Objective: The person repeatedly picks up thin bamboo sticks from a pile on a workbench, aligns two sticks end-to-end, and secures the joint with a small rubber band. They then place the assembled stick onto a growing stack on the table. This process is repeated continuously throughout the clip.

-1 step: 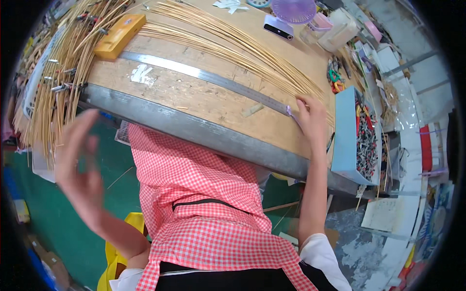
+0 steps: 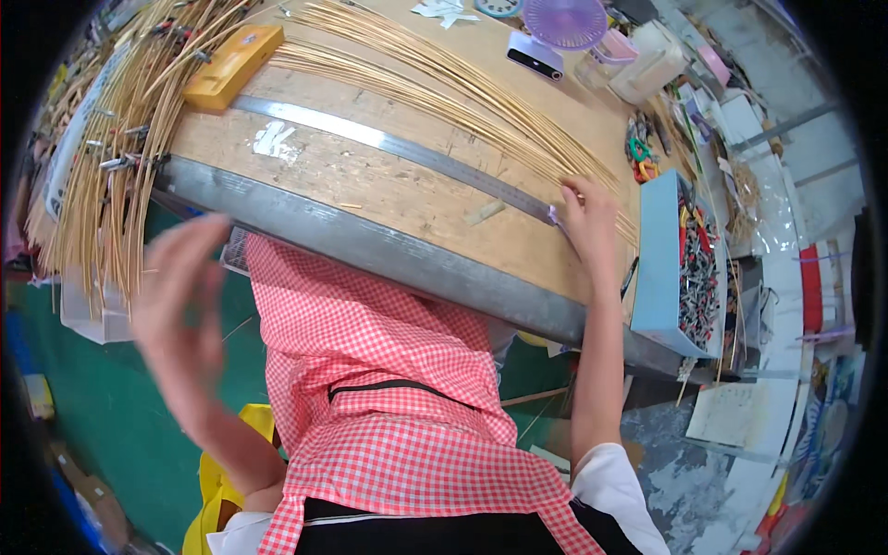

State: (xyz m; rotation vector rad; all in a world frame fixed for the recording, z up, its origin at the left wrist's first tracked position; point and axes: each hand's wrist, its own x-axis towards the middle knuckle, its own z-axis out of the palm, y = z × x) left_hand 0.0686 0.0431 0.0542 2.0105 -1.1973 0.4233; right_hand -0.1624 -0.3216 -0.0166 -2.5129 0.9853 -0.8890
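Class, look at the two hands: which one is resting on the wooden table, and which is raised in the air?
The right hand rests on the wooden table, touching the thin strips; the left hand is raised, off the table.

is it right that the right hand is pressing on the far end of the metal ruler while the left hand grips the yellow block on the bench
Not quite. In the head view the left hand is raised in the air, empty, well clear of the yellow block. The right hand does press on the metal ruler.

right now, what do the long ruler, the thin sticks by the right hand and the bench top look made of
Long ruler: likely steel or aluminium, a flat grey strip with a dull shine. Thin sticks: probably bamboo or rattan splints, pale yellow, matte and slightly bowed. Bench top: bare wood board, tan, scuffed and grainy, edged with a grey metal band. Right hand rests at the ruler's end.
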